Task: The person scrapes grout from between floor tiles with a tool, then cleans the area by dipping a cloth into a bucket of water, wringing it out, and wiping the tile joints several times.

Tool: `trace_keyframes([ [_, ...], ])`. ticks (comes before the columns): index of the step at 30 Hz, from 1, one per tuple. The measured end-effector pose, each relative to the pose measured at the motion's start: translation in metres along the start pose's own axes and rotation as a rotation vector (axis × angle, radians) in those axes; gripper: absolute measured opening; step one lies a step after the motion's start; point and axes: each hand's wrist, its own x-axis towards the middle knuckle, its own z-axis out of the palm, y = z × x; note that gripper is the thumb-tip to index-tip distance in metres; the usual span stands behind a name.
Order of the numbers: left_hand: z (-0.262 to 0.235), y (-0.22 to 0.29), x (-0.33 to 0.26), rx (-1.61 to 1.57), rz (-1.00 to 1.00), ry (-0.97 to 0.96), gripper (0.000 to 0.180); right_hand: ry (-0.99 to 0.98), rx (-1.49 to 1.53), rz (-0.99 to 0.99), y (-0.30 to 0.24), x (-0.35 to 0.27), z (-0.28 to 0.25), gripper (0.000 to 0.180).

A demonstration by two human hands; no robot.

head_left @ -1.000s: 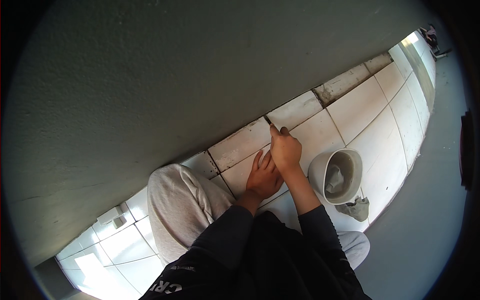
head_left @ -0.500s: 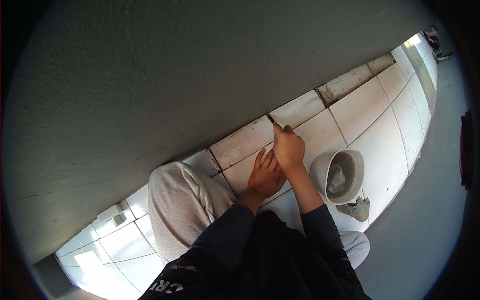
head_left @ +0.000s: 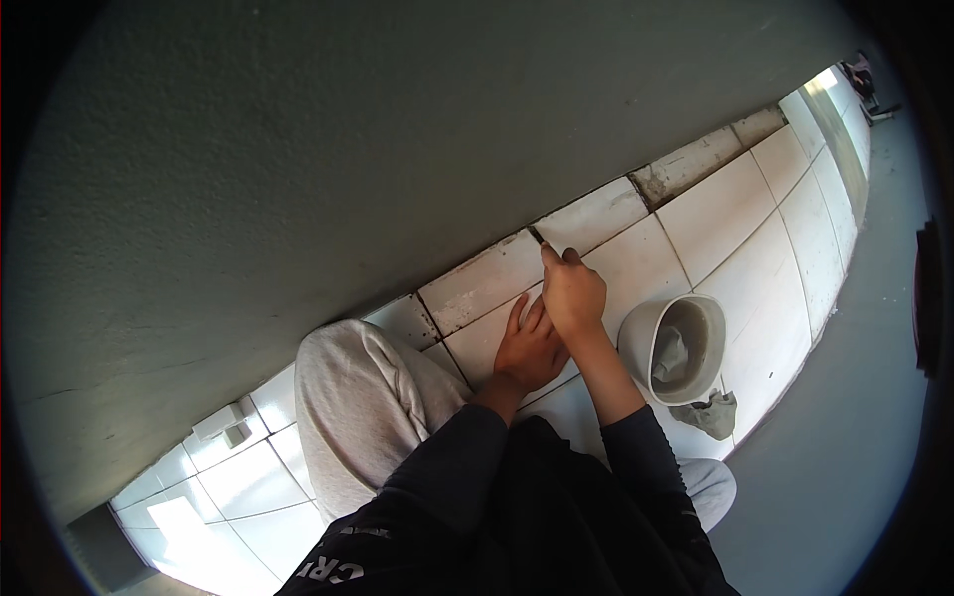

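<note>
Right at the fingertips of my right hand (head_left: pixel 574 293), a short dark strip (head_left: pixel 537 235) runs between two edge tiles (bare joint or thin tool, I can't tell which). The scuffed white tile (head_left: pixel 482 282), speckled dark along its lower edge, lies ahead of my left hand (head_left: pixel 532 353); the cleaner white tile (head_left: pixel 593 216) sits just beyond my right knuckles.

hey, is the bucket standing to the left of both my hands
No, the bucket stands to the right of your left hand and right hand.
</note>
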Motion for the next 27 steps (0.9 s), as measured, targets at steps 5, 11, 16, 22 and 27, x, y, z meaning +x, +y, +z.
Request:
trace_keyframes([
  [5, 0.0, 0.002, 0.002, 0.003, -0.008, 0.041, 0.046, -0.011, 0.008, 0.124, 0.014, 0.012, -0.005, 0.022],
  [11, -0.002, 0.002, 0.004, 0.0, -0.007, 0.047, 0.046, 0.0, 0.031, 0.124, 0.023, 0.016, -0.008, 0.021],
  [16, -0.002, 0.002, 0.003, 0.01, -0.008, 0.035, 0.045, -0.037, 0.025, 0.108, 0.012, 0.01, -0.007, 0.02],
  [22, -0.001, 0.002, 0.002, 0.004, -0.012, 0.04, 0.044, -0.001, 0.005, 0.138, 0.015, 0.012, -0.001, 0.021],
  [27, -0.002, 0.003, 0.004, 0.008, -0.003, 0.042, 0.043, -0.037, 0.016, 0.16, 0.013, 0.011, -0.005, 0.022],
])
